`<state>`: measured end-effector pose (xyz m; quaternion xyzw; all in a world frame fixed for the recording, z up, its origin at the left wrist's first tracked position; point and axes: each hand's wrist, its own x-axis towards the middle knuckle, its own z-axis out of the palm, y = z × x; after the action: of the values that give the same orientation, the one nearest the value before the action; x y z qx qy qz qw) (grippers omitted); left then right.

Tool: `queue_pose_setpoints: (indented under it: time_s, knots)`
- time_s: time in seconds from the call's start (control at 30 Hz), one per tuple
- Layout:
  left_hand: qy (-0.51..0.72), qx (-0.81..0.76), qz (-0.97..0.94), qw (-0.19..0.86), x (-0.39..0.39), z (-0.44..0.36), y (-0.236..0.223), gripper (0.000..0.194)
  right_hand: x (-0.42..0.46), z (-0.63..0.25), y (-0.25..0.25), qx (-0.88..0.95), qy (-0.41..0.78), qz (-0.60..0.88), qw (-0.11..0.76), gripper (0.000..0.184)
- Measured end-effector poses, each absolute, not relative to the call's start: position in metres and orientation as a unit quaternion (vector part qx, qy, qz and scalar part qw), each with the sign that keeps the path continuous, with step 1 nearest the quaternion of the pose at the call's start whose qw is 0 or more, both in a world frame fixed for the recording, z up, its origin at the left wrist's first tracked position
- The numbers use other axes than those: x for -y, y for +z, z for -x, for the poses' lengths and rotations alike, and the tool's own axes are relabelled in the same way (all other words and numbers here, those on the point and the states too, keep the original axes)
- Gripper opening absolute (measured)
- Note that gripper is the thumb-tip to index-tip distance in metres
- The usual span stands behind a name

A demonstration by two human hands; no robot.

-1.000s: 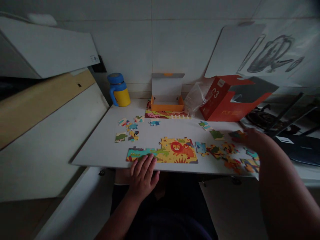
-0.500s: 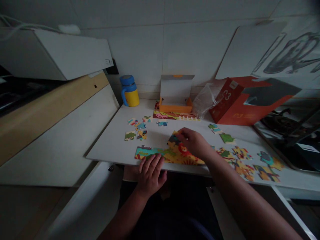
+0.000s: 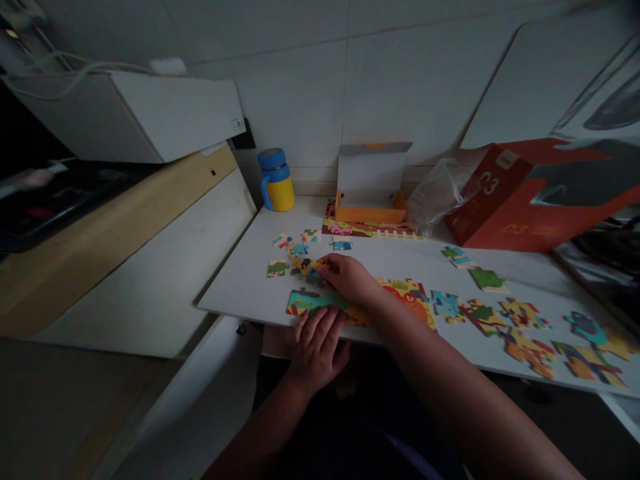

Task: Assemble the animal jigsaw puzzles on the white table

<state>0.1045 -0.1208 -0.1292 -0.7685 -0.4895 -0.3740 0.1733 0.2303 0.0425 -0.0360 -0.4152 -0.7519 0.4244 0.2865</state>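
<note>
1. Pale tiled wall (image 3: 280,80) formed the background; against it stood a white desk (image 3: 240,287), dimly lit.
2. Right hand (image 3: 353,280): its grip was narrow, thumb and fingers pinching a puzzle piece (image 3: 316,267) by its edge. The piece lay beyond the left part of the joined strip, overlapping a loose cluster in view; whether it touched the desk could not be told.
3. Left hand (image 3: 319,343): its grip held nothing visible; the fingers, slightly parted, rested across the near edge of the joined strip.
4. Joined strip (image 3: 407,293): lions showed at its right, teal at its left; the right hand and forearm hid part of the middle.
5. Loose pieces: a green piece (image 3: 277,268) lay at the left, a blue elephant piece (image 3: 447,305) just beside the strip's right end, with others farther right.
6. Rear: a lidded mug (image 3: 279,191), an open orange box (image 3: 371,215) on a picture sheet (image 3: 345,229), a clear bag (image 3: 435,195) and a red box (image 3: 500,200).
</note>
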Motion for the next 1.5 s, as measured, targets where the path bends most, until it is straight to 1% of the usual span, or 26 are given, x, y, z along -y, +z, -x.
queue_pose_setpoints:
  time_s: [0.07, 0.17, 0.3, 0.43, 0.5, 0.57, 0.67, 0.8, 0.97, 1.13, 1.23, 1.4, 1.5]
  knots:
    - [-0.370, 0.492, 0.768, 0.176, 0.121, -0.104, -0.130, 0.052, -0.038, -0.230, -0.038, 0.760, 0.416, 0.407, 0.288, 0.022]
    - [-0.374, 0.493, 0.765, 0.180, 0.120, -0.105, -0.132, 0.053, -0.033, -0.226, -0.038, 0.774, 0.394, 0.399, 0.295, 0.028]
    - [-0.380, 0.491, 0.763, 0.178, 0.120, -0.106, -0.134, 0.050, -0.029, -0.218, -0.037, 0.791, 0.371, 0.384, 0.299, 0.032]
    - [-0.385, 0.491, 0.760, 0.179, 0.120, -0.106, -0.135, 0.050, -0.025, -0.211, -0.038, 0.803, 0.364, 0.365, 0.300, 0.025]
    - [-0.385, 0.493, 0.759, 0.181, 0.120, -0.106, -0.137, 0.050, -0.024, -0.208, -0.038, 0.811, 0.342, 0.366, 0.303, 0.020]
    - [-0.384, 0.494, 0.758, 0.184, 0.120, -0.106, -0.138, 0.050, -0.024, -0.206, -0.039, 0.827, 0.306, 0.359, 0.305, 0.019]
    - [-0.381, 0.496, 0.758, 0.185, 0.121, -0.105, -0.141, 0.049, -0.024, -0.202, -0.043, 0.863, 0.266, 0.323, 0.284, 0.025]
    - [-0.379, 0.501, 0.756, 0.184, 0.121, -0.105, -0.144, 0.046, -0.021, -0.197, -0.049, 0.884, 0.258, 0.305, 0.242, 0.028]
    - [-0.389, 0.494, 0.756, 0.182, 0.121, -0.104, -0.143, 0.043, -0.017, -0.194, -0.050, 0.876, 0.216, 0.363, 0.231, 0.030]
    - [-0.379, 0.495, 0.761, 0.180, 0.121, -0.105, -0.139, 0.053, -0.021, -0.203, -0.040, 0.817, 0.175, 0.478, 0.270, 0.026]
    - [-0.373, 0.500, 0.760, 0.182, 0.121, -0.105, -0.139, 0.056, -0.022, -0.207, -0.034, 0.818, 0.196, 0.466, 0.275, 0.021]
    - [-0.372, 0.509, 0.753, 0.188, 0.122, -0.106, -0.143, 0.045, -0.016, -0.203, -0.033, 0.813, 0.314, 0.391, 0.297, 0.012]
    - [-0.373, 0.505, 0.756, 0.185, 0.122, -0.105, -0.143, 0.045, -0.015, -0.201, -0.034, 0.805, 0.331, 0.396, 0.292, 0.012]
